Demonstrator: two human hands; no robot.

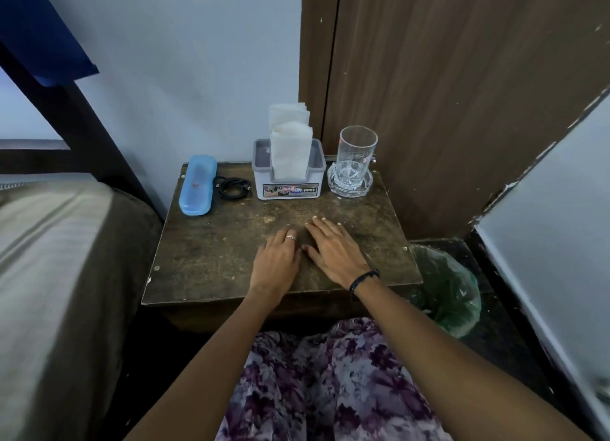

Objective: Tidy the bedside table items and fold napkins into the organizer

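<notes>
From where I sit, the bed [49, 259] fills the left edge, and the table [231, 262] stands just beside it. At the table's back left lies the blue case [197, 185], its long axis running front to back. Just to its right sits a coiled black cable [232, 187], close against the case.

Next comes the organizer [288, 176], a grey-and-white box at the back centre, with the napkins [290, 143] standing upright in it, folded, two bunches one behind the other. To its right, just beside it, an empty glass [357, 153] stands on a clear glass coaster [350, 184].

My left hand [275, 265] lies palm down on the bare front half of the table, fingers [286, 239] relaxed, slightly curled and holding nothing. My right hand [331, 252] lies flat just beside it, its fingers straight and spread a little, also holding nothing. A green-lined bin [452, 295] stands on the floor at the right, below the table's edge.

I judge the tidying nearly or wholly done. Everything lies straight ahead of both hands, along the back edge. The case and cable are nearer the left hand, the glass nearer the right, the organizer about midway.
</notes>
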